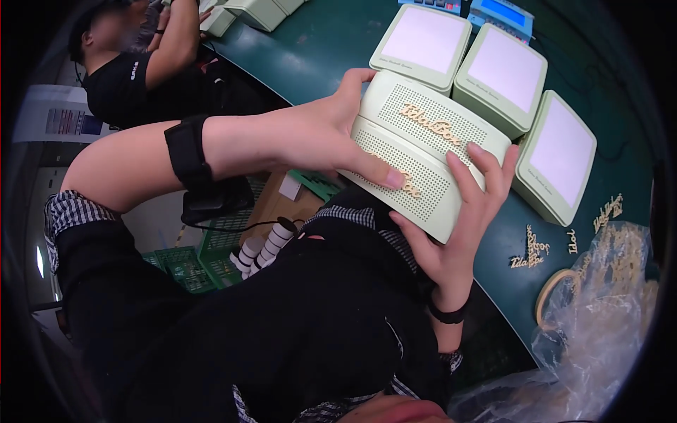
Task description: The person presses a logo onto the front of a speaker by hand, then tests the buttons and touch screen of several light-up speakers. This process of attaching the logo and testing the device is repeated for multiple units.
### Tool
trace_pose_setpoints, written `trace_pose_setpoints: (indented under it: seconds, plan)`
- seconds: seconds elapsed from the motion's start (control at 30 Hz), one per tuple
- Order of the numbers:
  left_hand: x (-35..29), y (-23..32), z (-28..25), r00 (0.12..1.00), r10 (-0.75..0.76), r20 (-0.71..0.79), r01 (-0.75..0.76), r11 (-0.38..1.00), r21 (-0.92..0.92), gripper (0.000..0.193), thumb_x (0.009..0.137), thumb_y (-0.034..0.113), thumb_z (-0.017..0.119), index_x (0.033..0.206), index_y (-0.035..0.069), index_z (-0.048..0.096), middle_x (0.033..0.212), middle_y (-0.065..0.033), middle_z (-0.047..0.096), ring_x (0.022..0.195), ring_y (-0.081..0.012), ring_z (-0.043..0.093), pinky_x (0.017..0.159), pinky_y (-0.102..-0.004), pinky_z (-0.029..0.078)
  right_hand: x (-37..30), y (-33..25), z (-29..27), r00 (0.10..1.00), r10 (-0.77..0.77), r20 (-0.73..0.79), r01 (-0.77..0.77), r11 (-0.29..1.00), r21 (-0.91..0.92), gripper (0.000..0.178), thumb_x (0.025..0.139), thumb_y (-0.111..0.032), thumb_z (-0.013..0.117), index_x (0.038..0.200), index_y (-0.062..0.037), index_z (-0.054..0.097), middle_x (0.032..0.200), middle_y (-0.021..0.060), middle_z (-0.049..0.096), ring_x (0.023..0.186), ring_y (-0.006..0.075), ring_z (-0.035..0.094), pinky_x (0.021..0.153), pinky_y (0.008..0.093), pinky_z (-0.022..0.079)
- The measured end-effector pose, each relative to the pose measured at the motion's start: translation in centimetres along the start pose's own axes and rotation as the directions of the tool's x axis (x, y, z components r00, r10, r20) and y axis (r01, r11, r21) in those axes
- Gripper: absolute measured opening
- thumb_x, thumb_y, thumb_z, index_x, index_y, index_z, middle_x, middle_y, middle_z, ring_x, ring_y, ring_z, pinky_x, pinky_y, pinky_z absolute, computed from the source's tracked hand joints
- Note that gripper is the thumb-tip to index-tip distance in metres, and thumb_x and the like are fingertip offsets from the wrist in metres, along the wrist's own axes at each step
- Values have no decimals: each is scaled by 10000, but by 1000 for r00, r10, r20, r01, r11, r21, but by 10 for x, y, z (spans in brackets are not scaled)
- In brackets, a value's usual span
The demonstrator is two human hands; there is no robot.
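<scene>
Two pale green speaker boxes [458,113] with dotted grilles are held side by side above the table's near edge. Gold script lettering [430,123] runs across the far grille. Similar lettering on the near grille is partly covered by my left thumb. My left hand [328,134] grips the boxes from their left end, its thumb lying on the near grille. At their right end, my right hand [469,225] is closed round them, fingertips on the far box and thumb along the near box's lower edge. The boxes' undersides are hidden.
Three similar boxes [501,67] with pale panels stand just beyond on the green table [321,42]. Loose gold script pieces [529,250], a tape roll [553,299] and a clear plastic bag [592,324] lie at right. Another person [134,77] sits at far left.
</scene>
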State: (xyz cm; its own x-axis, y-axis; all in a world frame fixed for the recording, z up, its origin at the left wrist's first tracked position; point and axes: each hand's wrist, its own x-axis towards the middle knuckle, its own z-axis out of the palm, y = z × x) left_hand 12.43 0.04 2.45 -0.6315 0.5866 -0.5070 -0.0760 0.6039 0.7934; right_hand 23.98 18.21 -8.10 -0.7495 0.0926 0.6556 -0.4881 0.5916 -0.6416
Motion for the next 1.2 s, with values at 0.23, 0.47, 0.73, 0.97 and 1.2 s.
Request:
trace_pose_setpoints:
  seconds: [0.23,0.47,0.73,0.97,1.2]
  plan:
    - [4,3,-1,999,4,-41,1,993,118,1217,745,395,854,1464,-75,-9,1301,-259,487,1128,-275,582,756,-322,571,3,4,1,999,-39,-38,39,999,14,789,699,-319,856,1346,-64,486,1400,179,387,1423,483,194,1154,585,178]
    - [-4,12,13,999,-16,-33,19,994,106,1119,786,275,840,1478,-64,28,1417,-244,385,1347,-273,393,1125,-377,337,-4,3,1,999,-30,-26,31,998,46,790,697,-304,863,1345,-59,483,1391,176,391,1427,481,183,1154,582,180]
    - [-1,12,16,990,106,-94,-89,981,173,1228,694,396,890,1418,-161,68,1344,-294,428,1286,-330,465,1072,-366,404,-1,0,-1,1000,-25,-7,25,998,62,802,701,-313,866,1353,-62,471,1396,165,385,1433,480,163,1156,580,176]
    - [-5,13,2,998,-61,8,60,993,98,1224,722,461,856,1454,-98,50,1336,-275,432,1182,-300,548,841,-350,559,1,-1,-1,1000,4,-5,-4,997,82,759,723,-304,844,1348,-53,494,1378,155,391,1410,501,170,1151,596,169]
    - [-4,-4,2,997,71,30,-76,979,189,1065,862,306,767,1534,37,-14,1490,-225,310,1390,-265,337,1106,-418,375,2,2,0,1000,-2,-1,2,998,60,766,717,-328,849,1339,-56,495,1363,152,403,1408,498,174,1152,606,158]
